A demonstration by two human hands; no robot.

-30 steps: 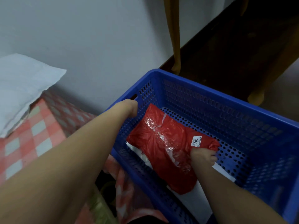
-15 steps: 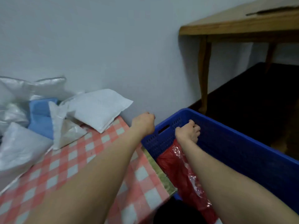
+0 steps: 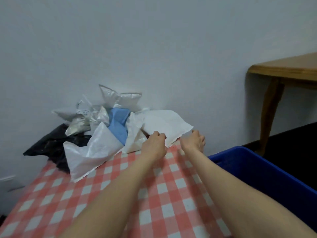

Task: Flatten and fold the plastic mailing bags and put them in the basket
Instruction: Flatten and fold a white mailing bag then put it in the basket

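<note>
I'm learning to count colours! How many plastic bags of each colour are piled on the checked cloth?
White or silvery plastic mailing bags: about 6, tangled, hard to tell
Blue plastic mailing bag: 1
Black plastic mailing bag: 1
Total: about 8

One wide-angle camera, worn on the head, looks forward and down, close over the red-and-white checked tablecloth [image 3: 85, 194], facing the pale wall [image 3: 154, 48]; the white plastic mailing bag [image 3: 164, 122] sits mid-frame, the blue plastic basket [image 3: 257, 167] cropped at right
</note>
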